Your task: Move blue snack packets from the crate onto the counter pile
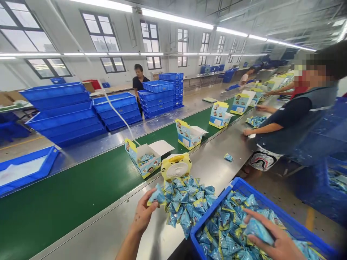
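Note:
My left hand (145, 213) is closed on a blue packet (157, 195), pinched between thumb and fingers beside the heap on the steel table. Over the blue crate (235, 182) at the lower right, my right hand (276, 238) grips another blue packet (258, 231). That crate is filled with similar blue and yellow packets. A loose pile of packets (187, 200) lies on the table between my hands, in front of a yellow and white fan (176, 168). Past the fan, an open display box (146, 166) with packets inside stands on the green conveyor belt.
More open boxes (189, 135) stand along the green belt (89, 195). One packet (228, 157) lies alone on the steel table. A co-worker (295, 115) stands at the right, hands over another pile. Stacked blue crates (65, 115) rise beyond the belt, with another person (138, 85) behind them.

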Motion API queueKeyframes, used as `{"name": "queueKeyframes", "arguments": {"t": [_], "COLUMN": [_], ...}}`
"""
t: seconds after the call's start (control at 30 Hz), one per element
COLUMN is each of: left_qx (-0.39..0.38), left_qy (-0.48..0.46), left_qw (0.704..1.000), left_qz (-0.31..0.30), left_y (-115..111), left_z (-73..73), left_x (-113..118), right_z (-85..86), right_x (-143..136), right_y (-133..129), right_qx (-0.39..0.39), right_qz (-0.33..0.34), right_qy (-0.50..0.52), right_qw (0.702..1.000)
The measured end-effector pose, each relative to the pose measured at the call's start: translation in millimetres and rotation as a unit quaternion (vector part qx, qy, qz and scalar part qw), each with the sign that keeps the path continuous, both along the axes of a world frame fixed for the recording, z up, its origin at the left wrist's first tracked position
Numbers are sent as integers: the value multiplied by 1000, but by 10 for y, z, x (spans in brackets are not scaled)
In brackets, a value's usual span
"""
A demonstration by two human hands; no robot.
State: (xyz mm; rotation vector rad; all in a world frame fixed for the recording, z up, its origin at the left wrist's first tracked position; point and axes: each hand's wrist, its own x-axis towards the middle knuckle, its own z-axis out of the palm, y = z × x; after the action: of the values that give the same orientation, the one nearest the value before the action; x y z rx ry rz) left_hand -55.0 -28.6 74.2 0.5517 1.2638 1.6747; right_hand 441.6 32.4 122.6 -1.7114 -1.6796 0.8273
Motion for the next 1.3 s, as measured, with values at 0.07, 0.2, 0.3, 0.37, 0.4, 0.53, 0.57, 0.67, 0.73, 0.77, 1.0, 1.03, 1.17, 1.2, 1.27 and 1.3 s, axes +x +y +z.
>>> {"name": "queueKeyframes", "arguments": {"t": [0.07,0.2,0.3,0.37,0.4,0.53,0.57,0.67,0.73,0.77,1.0,1.03,1.17,1.2,1.27,1.3], "left_qx": [15,-54,-127,-163,-178,-200,-198,-200,-208,-217,-293,-292,-281,-272,-243,-225], "left_qy": [-20,84,118,109,104,100,100,101,98,96,85,88,107,109,108,108], "left_qw": [999,993,982,977,972,963,963,960,957,956,946,947,950,953,960,963], "left_qz": [45,-61,-77,-89,-109,-151,-152,-170,-178,-173,-106,-101,-81,-80,-88,-99], "left_y": [15,83,179,278,339,599,644,667,586,526,149,124,57,41,9,-7], "left_z": [-28,-277,-628,-860,-957,-1194,-1231,-1364,-1487,-1552,-1775,-1764,-1672,-1644,-1588,-1560], "left_x": [-83,-158,-72,24,73,213,228,229,201,181,74,74,155,201,326,403], "right_z": [-39,-203,-373,-480,-529,-714,-761,-905,-1005,-1059,-1537,-1604,-1848,-1905,-2019,-2078], "right_x": [-176,-689,-1139,-1444,-1599,-2193,-2314,-2491,-2387,-2257,-553,-336,160,202,225,218], "right_y": [88,194,287,367,413,657,729,918,982,989,604,502,124,62,-4,-9], "right_qx": [-33,-117,-169,-156,-152,-138,-131,-122,-128,-132,-181,-187,-161,-144,-114,-108], "right_qz": [24,143,182,183,196,208,199,173,157,147,18,10,6,3,-1,1], "right_qy": [15,-9,-38,-34,-35,-28,-24,-15,-12,-13,-93,-117,-227,-256,-311,-332], "right_qw": [999,983,968,970,968,968,971,977,979,980,979,975,960,956,944,937]}}
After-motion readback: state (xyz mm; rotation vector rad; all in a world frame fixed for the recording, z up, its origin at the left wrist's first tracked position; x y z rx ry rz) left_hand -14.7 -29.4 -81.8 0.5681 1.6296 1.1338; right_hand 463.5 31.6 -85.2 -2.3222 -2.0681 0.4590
